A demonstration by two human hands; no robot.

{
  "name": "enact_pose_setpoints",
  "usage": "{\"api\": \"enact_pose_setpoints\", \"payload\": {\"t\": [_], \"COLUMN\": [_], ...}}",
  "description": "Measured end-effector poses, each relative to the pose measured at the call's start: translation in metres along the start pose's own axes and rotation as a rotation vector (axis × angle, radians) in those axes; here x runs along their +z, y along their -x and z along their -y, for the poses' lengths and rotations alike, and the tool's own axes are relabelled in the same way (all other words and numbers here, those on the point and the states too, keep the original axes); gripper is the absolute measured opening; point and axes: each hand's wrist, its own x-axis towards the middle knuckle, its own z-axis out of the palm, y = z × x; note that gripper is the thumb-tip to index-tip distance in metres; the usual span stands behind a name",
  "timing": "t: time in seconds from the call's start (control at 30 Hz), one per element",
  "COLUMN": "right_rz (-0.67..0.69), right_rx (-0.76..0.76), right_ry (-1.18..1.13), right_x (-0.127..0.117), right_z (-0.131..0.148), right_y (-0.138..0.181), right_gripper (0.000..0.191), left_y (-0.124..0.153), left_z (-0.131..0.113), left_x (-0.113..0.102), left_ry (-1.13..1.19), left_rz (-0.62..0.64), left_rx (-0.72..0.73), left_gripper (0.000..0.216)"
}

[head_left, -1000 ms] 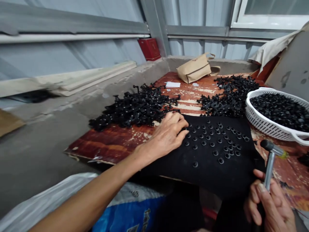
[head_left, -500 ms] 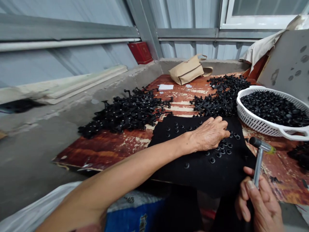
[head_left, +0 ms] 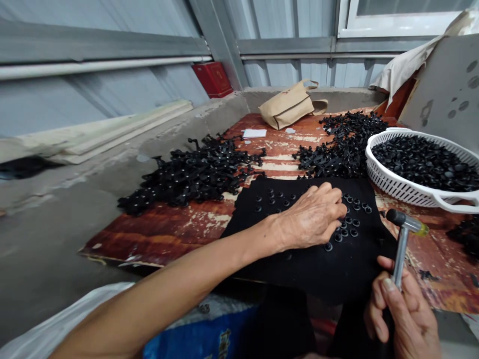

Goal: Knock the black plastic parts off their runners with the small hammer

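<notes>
The left hand (head_left: 312,217) lies palm down on a black cloth (head_left: 318,264). Its fingers are bent a little and spread, and the tips touch some small black rings (head_left: 346,227) on the cloth. I cannot tell if it has pinched one of them. The rings are tiny, round and shiny, each with a hole in the middle. They sit flat in a loose bunch, some left of the hand and more just past the fingertips. The cloth is dark and soft, spread on a worn red board (head_left: 164,229), and its near edge hangs over the front.

The right hand (head_left: 402,314) is low at the near right corner, closed tight round the handle of a small hammer (head_left: 402,239). The hammer stands almost straight up, with a silver stem and a dark head just above the right edge of the cloth.

A white basket (head_left: 396,187) full of black round bits sits on the right. Two heaps of black tangled pieces (head_left: 198,172) lie behind the cloth, and a brown paper bag (head_left: 286,104) lies at the back
</notes>
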Motion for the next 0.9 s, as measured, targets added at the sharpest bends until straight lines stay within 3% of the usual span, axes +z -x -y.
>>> {"api": "enact_pose_setpoints", "payload": {"t": [0.2, 0.4, 0.73, 0.9], "right_rz": [0.025, 0.029, 0.029, 0.035], "right_rx": [-0.011, 0.003, 0.005, -0.002], "right_ry": [-0.006, -0.039, -0.054, -0.049], "right_x": [-0.001, -0.003, -0.001, -0.001], "right_z": [-0.001, -0.004, -0.002, -0.002], "right_y": [0.0, -0.001, -0.001, -0.002], "right_gripper": [0.031, 0.033, 0.033, 0.034], "left_y": [0.008, 0.008, -0.053, -0.061], "left_z": [-0.005, -0.001, 0.016, 0.02], "left_x": [0.009, 0.001, 0.009, 0.013], "left_ry": [-0.048, -0.056, -0.064, -0.083], "left_rz": [0.024, 0.039, -0.047, -0.028], "left_rx": [-0.023, -0.069, -0.057, 0.0], "left_gripper": [0.014, 0.01, 0.024, 0.019]}}
